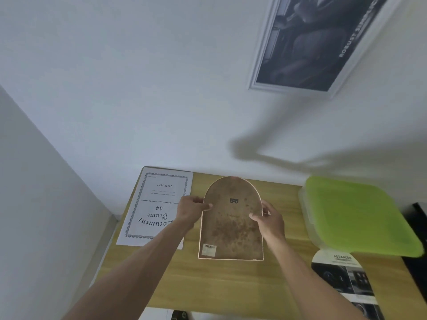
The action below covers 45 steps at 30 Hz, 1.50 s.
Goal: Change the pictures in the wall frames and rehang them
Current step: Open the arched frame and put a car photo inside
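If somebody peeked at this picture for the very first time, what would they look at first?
Probably the arch-shaped frame in the middle, held back-side up over the wooden table, with the left hand and right hand gripping its two edges. Next, the bright green lid of the box on the right. Then the dark framed poster hanging on the wall up top.

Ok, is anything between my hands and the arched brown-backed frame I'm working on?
Nothing visible. The left hand and right hand already grip the arched brown-backed picture frame by its side edges, back facing you, above the wooden table.
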{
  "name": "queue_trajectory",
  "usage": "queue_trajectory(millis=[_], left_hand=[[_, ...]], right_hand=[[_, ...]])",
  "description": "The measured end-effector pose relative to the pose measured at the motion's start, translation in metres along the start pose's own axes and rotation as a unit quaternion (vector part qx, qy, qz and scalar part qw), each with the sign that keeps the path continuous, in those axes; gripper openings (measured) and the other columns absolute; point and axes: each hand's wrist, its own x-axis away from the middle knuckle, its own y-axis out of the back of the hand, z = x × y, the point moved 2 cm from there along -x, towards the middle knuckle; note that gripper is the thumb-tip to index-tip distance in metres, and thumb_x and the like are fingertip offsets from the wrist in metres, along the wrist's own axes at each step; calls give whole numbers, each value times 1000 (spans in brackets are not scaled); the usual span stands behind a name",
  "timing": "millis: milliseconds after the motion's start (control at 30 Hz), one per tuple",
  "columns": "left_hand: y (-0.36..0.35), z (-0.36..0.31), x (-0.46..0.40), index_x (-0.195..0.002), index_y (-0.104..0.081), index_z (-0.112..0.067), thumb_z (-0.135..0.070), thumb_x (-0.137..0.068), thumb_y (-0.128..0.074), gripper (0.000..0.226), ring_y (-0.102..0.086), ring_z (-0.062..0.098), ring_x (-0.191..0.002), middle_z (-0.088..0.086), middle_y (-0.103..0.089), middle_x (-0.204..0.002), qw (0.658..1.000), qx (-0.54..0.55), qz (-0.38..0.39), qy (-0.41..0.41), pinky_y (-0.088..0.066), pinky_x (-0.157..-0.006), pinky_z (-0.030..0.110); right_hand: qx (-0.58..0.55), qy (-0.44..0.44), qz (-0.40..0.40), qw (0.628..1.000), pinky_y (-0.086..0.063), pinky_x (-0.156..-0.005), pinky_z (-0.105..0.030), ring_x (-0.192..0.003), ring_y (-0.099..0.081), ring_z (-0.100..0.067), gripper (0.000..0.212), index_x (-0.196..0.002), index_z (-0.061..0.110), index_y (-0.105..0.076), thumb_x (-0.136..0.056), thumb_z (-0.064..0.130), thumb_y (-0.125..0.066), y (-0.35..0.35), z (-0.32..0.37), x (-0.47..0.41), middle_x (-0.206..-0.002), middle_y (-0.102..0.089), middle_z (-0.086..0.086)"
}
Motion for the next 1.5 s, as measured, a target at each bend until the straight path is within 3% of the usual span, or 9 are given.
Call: queue_trajectory(millis=[233, 333, 433, 600, 733, 933, 1233, 1400, 1500], left_hand=[[-24, -44, 50, -75, -80, -20, -13, -64, -87, 15, -72, 14, -75, -5, -76, -75, 995, -8, -51, -88, -56, -74, 27], [-46, -63, 85, -75, -79, -25, -15, -67, -85, 14, -71, 7, -73, -10, -75, -72, 982, -37, -97, -155, -52, -68, 21], [-72, -78, 122, -69, -76, -27, -17, -72, -78, 11, -67, 4, -63, -12, -72, -63, 965, -78, -120, -219, -50, -56, 18], [-111, -84, 168, -69, -69, -23, -32, -78, -67, 13, -62, 12, -63, -8, -67, -65, 912, -149, -175, -338, -49, -58, 33], [-134, -79, 190, -81, -69, -30, -31, -79, -73, 5, -62, 6, -72, -13, -63, -75, 874, -147, -169, -431, -53, -61, 31], [-144, -83, 205, -107, -71, -27, -34, -72, -86, 39, -64, 2, -87, -15, -70, -95, 904, -69, -75, -415, -52, -80, 20], [-62, -140, 184, -146, -41, -16, -39, -90, -66, 66, -52, 23, -122, 5, -49, -138, 879, -201, -230, -367, -47, -101, 44], [-26, -196, 192, -111, -68, -28, -37, -91, -65, 22, -68, 14, -94, -11, -72, -102, 894, -166, -156, -386, -54, -89, 39], [-1, -222, 192, -96, -72, -27, -39, -83, -74, 17, -69, 15, -87, -8, -74, -88, 902, -100, -154, -390, -55, -86, 42]], right_hand=[[17, 78, 29, 996, -48, -90, -27, -117, -58, -20, 75, -148, 16, -38, -84, 27, -77, 49, 25, 18, -134, -55, -5], [23, 157, 32, 987, -43, -79, -10, -105, -60, -8, 56, -139, 14, -49, -89, 27, -71, 70, 44, 32, -130, -58, -4], [5, 196, 81, 977, -41, -75, -10, -102, -58, -4, 50, -139, 23, -50, -94, 38, -63, 84, 65, 49, -128, -59, 5], [-57, 202, 97, 973, -55, -87, -33, -94, -67, -8, 35, -110, 40, -60, -83, 62, -60, 103, 99, 72, -106, -69, 17], [-135, 180, 93, 970, -56, -88, -39, -99, -67, -11, 35, -109, 27, -59, -80, 38, -74, 122, 104, 83, -105, -68, 11], [-153, 200, 94, 963, -59, -83, -49, -89, -71, -20, 35, -111, 29, -69, -78, 20, -63, 167, 107, 81, -97, -74, 7], [-165, 258, 100, 947, -58, -79, -39, -92, -68, -22, 27, -114, 26, -71, -91, 14, -60, 206, 140, 81, -100, -72, 3], [-178, 291, 130, 931, -52, -84, -33, -102, -66, -19, 23, -114, 27, -72, -95, 20, -62, 208, 185, 82, -108, -73, 8], [-167, 325, 127, 922, -49, -86, -32, -109, -63, -18, 21, -116, 32, -69, -96, 29, -61, 208, 217, 79, -113, -71, 7]])
